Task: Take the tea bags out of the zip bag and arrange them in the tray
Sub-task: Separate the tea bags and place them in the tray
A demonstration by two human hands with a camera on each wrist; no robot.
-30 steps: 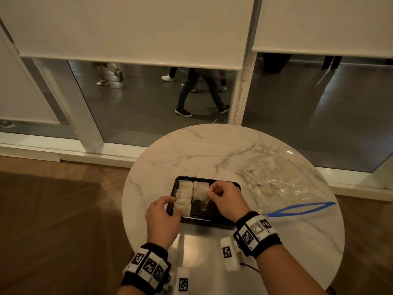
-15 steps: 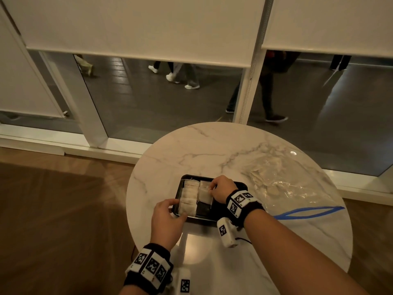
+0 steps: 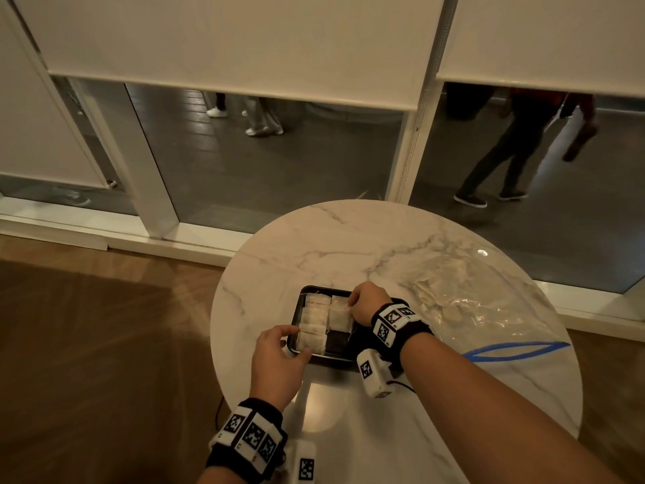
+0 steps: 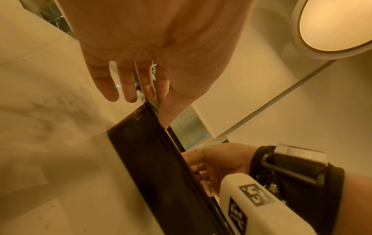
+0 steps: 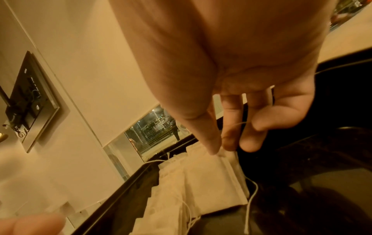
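Observation:
A black tray (image 3: 349,359) sits on the round marble table and holds several white tea bags (image 3: 314,319) overlapping in a left column. My right hand (image 3: 350,304) reaches over the tray's far right. Its thumb and fingers (image 5: 213,143) pinch the top corner of a tea bag (image 5: 213,179) lying flat beside that column, its string trailing. My left hand (image 3: 296,340) rests at the tray's near-left corner, thumb (image 4: 165,119) on the rim, fingers fairly straight. The clear zip bag (image 3: 488,309) with a blue zip strip lies to the right, with pale tea bags inside.
The table edge (image 3: 223,309) curves close to the tray's left side, with wooden floor below. A window wall with blinds stands behind the table, and people walk past outside. A bright lamp reflection (image 3: 321,403) shows on the marble near me.
My right hand has moved farther across the tray with the tea bag, which now lies flat in the second column. My left hand has stayed at the tray's corner.

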